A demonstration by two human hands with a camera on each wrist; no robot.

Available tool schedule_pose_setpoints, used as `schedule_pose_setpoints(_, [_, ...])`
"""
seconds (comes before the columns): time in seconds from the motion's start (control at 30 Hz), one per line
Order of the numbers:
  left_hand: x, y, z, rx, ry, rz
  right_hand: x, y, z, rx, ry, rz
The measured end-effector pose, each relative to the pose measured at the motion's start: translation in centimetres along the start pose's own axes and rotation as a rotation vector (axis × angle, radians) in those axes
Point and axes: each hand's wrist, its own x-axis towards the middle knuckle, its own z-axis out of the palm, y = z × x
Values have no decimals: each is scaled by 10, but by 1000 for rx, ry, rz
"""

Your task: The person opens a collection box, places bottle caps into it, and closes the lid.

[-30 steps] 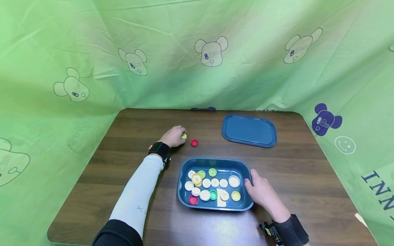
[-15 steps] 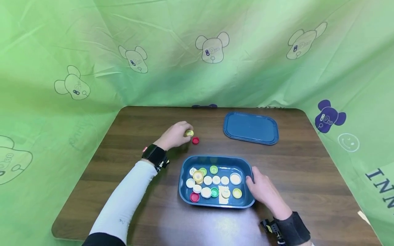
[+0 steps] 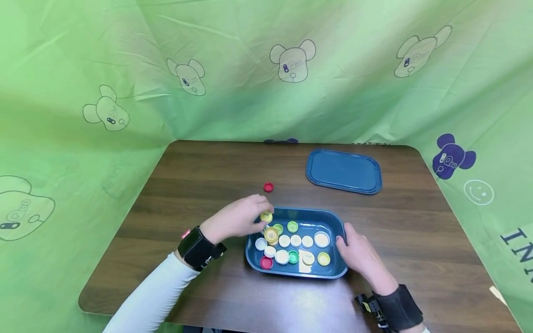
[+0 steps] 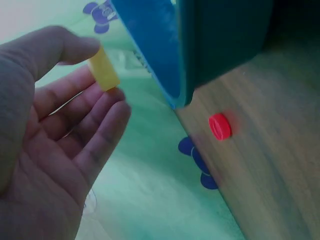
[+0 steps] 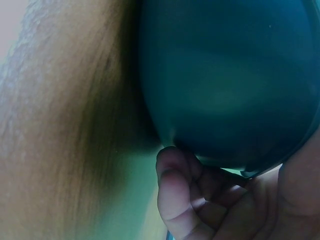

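Pinching a yellow cap (image 3: 266, 216) between thumb and fingertips, our left hand (image 3: 237, 220) hangs over the far left corner of the blue bin (image 3: 338, 273); the left wrist view shows the same cap (image 4: 104, 69) caught edge-on in a narrow grip, thumb above and fingers below. Our right hand (image 3: 361, 255) lies against the bin's right wall, and in the right wrist view its fingers (image 5: 182, 197) curl under the rim of the bin (image 5: 225, 80), so that grip holds the bin. Inside the bin we see a spread of caps, white, green, yellow and one red at the near left corner, plus a small pale slip (image 3: 306, 268) near the front wall. A lone red cap (image 3: 268, 187) sits on the table (image 3: 200, 185), just beyond the bin and apart from it; it also shows in the left wrist view (image 4: 219, 126). A blue lid (image 3: 343, 170) lies flat at the far right of the table, well apart from the bin.
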Motion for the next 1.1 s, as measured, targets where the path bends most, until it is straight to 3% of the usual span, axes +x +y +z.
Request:
schedule_pose_setpoints(0.17, [-9, 9, 14, 7, -91, 3, 0, 0, 0, -4, 0, 10])
schedule_pose_setpoints(0.37, [-18, 14, 26, -2, -131, 11, 0, 0, 1, -6, -5, 15])
schedule_pose_setpoints(1.1, [-23, 19, 30, 7, -199, 56, 0, 0, 0, -5, 1, 6])
